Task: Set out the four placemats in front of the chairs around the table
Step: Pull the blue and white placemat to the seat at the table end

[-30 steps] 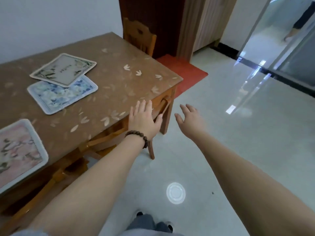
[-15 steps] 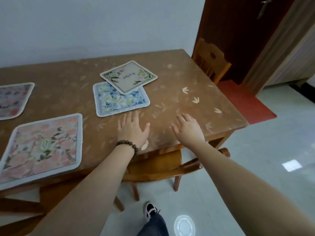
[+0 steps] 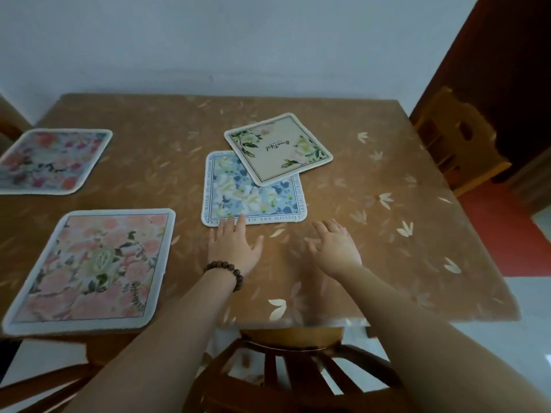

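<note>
Left hand: the left hand (image 3: 234, 248) lies flat and spread, holding nothing; its fingertips (image 3: 237, 222) reach the near edge of the blue placemat (image 3: 238, 195).
Right hand: the right hand (image 3: 335, 248) hovers open and empty, fingers loosely spread, to the right of the left hand, over bare table (image 3: 387, 234).
Direction: the blue placemat lies just beyond the left hand, toward the far side.
Nearer hand: the left one.
Overlap: a cream placemat (image 3: 278, 149) lies tilted on the blue one's far right corner.
Already set: a pink placemat (image 3: 92, 269) sits near left; another floral placemat (image 3: 53, 160) far left.
Chairs: one chair (image 3: 298, 371) stands at the near edge, another chair (image 3: 456, 144) at the right.
Judgement: two placemats probably remain to place.
</note>
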A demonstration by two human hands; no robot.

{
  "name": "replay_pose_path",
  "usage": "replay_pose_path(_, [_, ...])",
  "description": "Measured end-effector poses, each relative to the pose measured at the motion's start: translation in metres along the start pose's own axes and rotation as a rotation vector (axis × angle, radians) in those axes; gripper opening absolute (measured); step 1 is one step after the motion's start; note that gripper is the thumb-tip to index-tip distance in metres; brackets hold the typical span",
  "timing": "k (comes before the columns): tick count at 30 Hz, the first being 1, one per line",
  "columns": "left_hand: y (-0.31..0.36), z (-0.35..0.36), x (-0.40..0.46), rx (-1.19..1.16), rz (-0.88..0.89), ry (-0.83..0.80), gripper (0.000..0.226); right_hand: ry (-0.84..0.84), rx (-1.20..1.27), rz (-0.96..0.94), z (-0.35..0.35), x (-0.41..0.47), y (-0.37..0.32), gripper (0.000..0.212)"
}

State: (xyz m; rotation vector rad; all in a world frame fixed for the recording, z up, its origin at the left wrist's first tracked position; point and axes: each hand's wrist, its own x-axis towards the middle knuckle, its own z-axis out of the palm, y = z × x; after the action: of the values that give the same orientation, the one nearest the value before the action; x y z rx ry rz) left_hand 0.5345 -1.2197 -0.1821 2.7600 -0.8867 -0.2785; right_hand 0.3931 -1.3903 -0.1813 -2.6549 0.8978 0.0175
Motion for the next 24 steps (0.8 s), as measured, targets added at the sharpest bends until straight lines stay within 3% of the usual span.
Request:
replay_pose_path(15, [-0.028,0.065,0.089,0.119,-0.054,-0.107,0.089,-0.126,-0.122,-0.243,0.066,0.132,-0.006,0.072])
replay_pose_path(20, [-0.033,0.079,0.113,0.160,-0.021,-0.113,0.085,-0.182,-0.215,-0.349,0.081,0.158,0.005,0.069])
replay_pose_path(24, [-0.032,0.076,0.127,0.186,0.024,-0.119,0.083,-0.173,-0.308,-0.519,0.081,0.159,0.007,0.054])
